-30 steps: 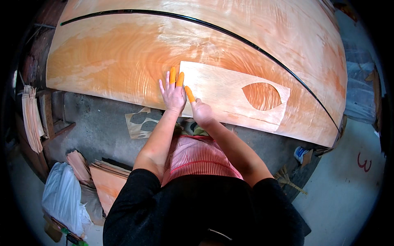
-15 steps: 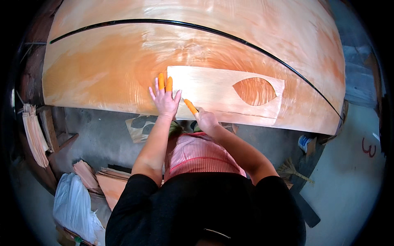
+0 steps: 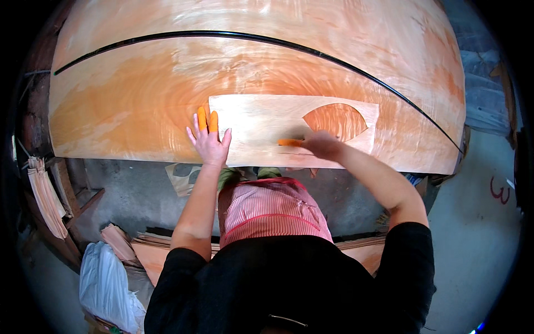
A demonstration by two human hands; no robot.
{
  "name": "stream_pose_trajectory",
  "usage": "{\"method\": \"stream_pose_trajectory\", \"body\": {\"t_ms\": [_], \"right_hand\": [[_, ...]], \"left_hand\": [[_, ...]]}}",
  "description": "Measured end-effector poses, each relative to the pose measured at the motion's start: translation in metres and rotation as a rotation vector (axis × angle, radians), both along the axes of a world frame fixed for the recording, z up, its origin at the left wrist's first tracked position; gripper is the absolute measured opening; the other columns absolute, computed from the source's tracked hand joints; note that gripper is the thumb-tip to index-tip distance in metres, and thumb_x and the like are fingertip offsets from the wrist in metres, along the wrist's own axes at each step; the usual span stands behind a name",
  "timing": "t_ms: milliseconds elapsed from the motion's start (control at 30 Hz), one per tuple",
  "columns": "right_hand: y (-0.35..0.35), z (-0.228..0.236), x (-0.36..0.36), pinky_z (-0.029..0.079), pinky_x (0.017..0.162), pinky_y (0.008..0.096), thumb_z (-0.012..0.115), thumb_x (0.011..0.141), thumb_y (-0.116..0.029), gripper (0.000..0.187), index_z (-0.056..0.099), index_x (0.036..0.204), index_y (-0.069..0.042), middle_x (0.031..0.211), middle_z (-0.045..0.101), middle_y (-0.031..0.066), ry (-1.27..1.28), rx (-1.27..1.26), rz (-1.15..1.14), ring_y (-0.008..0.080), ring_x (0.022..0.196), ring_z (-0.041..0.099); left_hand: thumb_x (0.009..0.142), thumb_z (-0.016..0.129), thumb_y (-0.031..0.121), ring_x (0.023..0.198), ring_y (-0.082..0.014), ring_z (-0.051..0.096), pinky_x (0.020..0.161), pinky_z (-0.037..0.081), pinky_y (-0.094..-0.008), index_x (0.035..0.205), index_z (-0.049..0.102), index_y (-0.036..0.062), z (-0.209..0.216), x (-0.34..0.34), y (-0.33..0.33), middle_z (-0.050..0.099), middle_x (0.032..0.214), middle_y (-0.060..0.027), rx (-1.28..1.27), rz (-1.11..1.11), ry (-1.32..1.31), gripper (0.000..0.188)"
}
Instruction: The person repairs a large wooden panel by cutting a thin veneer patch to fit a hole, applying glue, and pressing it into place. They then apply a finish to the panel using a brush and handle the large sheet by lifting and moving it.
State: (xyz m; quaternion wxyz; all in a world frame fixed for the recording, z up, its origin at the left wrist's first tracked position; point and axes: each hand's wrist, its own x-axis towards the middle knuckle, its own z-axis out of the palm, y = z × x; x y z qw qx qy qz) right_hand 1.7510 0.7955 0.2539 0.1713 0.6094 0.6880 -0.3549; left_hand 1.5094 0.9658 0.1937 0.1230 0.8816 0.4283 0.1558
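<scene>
A large orange-brown veneer sheet (image 3: pixel 139 106) covers the work table. On it lies a pale rectangular template (image 3: pixel 261 125) with a leaf-shaped cutout (image 3: pixel 334 119). My left hand (image 3: pixel 208 142) lies flat on the template's left end, fingers spread, two of them in orange covers. My right hand (image 3: pixel 322 146) rests on the template just below the cutout with its fingers curled. An orange tip (image 3: pixel 289 142) sticks out of it to the left; whether it is a covered finger or a tool is unclear.
A thin black strip (image 3: pixel 278 40) arcs across the veneer behind the template. Below the table edge lie stacks of veneer offcuts (image 3: pixel 44 200), a white plastic bag (image 3: pixel 105 284) at lower left and more sheets (image 3: pixel 150 253) on the floor. Grey concrete floor (image 3: pixel 478 222) is on the right.
My right hand has slid to the right along the template, from beside my left hand to the cutout. My left hand stays pressed on the template's left end.
</scene>
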Motion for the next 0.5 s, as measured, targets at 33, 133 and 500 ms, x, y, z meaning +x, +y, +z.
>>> {"method": "stream_pose_trajectory", "body": {"t_ms": [33, 133, 500], "right_hand": [[0.002, 0.002, 0.014, 0.047, 0.062, 0.0362, 0.046, 0.073, -0.01, 0.015, 0.057, 0.084, -0.007, 0.077, 0.056, 0.0149, -0.039, -0.047, 0.094, 0.029, 0.071, 0.058], [0.001, 0.007, 0.054, 0.046, 0.061, 0.037, 0.047, 0.072, -0.01, 0.014, 0.057, 0.082, -0.009, 0.077, 0.056, 0.0132, 0.054, 0.065, 0.124, 0.0288, 0.071, 0.057], [0.004, 0.047, 0.07, 0.044, 0.059, 0.0384, 0.043, 0.076, -0.019, 0.016, 0.051, 0.081, -0.007, 0.069, 0.054, 0.0139, 0.115, 0.096, 0.0, 0.03, 0.067, 0.055]], "left_hand": [[0.069, 0.059, 0.038, 0.122, -0.0295, 0.023, 0.097, 0.011, -0.0524, 0.115, 0.045, 0.0134, 0.0, 0.0, 0.0, 0.032, 0.128, -0.0111, -0.001, 0.002, 0.009, 0.054], [0.068, 0.059, 0.038, 0.121, -0.0295, 0.024, 0.097, 0.011, -0.0528, 0.116, 0.045, 0.0135, 0.0, 0.001, 0.001, 0.033, 0.128, -0.0111, 0.004, 0.002, -0.001, 0.055], [0.07, 0.056, 0.038, 0.122, -0.0287, 0.022, 0.097, 0.012, -0.0514, 0.117, 0.044, 0.0144, 0.001, -0.005, 0.003, 0.03, 0.129, -0.0113, -0.046, 0.009, 0.015, 0.054]]}}
